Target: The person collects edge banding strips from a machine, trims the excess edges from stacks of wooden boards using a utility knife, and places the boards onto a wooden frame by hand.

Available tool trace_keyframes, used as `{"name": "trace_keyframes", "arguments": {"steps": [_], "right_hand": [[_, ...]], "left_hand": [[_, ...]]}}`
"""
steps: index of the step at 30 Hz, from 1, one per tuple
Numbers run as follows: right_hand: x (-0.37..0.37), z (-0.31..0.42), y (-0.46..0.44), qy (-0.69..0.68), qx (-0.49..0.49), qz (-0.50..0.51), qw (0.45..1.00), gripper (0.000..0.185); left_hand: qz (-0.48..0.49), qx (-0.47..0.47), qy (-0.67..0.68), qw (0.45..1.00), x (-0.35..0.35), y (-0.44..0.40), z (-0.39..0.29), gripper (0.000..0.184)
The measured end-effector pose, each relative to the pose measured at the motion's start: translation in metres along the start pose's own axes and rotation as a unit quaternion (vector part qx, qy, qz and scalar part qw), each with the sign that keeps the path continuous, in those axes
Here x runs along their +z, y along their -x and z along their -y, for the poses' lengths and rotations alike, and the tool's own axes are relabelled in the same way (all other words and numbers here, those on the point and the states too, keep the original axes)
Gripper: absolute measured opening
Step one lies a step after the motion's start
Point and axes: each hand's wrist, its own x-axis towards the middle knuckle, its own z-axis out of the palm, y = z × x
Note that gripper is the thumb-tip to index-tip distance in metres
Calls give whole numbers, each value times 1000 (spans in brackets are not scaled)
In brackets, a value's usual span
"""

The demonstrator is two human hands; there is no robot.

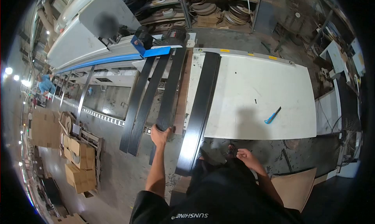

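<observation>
My left hand point(160, 136) grips the near part of a long black board point(172, 83), thumb and fingers at its two edges. Two more black boards, a middle one point(151, 95) and an outer one point(137, 103), lie side by side to its left. To the right, a stack of black boards point(201, 106) rests along the left part of the white tabletop point(254, 79), its near end past the edge. My right hand point(245, 155) hangs beyond the table's near edge, fingers curled, and what it holds, if anything, is too small to tell.
A blue cutter knife point(272, 116) lies on the white tabletop. A machine with a blue rail point(101, 62) stands at the upper left. Cardboard boxes point(81, 157) sit at lower left. Shelves with coiled strips point(205, 9) stand behind. A person point(47, 84) is far left.
</observation>
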Motion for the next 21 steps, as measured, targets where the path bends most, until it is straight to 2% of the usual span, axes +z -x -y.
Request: {"name": "trace_keyframes", "arguments": {"steps": [4,9,12,16,19,21], "right_hand": [[-12,-27,-11,-11,-8,-9,1000,56],[-17,-22,-26,4,-12,14,1000,51],[-11,-48,-54,-27,-44,55,997,50],[-1,-43,-75,-35,16,112,993,53],[20,-56,-97,-47,16,142,989,56],[36,-54,-103,-49,46,157,985,64]], "left_hand": [[32,-43,50,997,-2,57,-36,98],[27,-19,70,997,0,107,-85,96],[47,-11,67,997,7,124,-102,97],[56,3,62,996,18,143,-112,96],[72,-3,45,996,23,146,-119,96],[76,4,46,996,27,150,-118,96]]}}
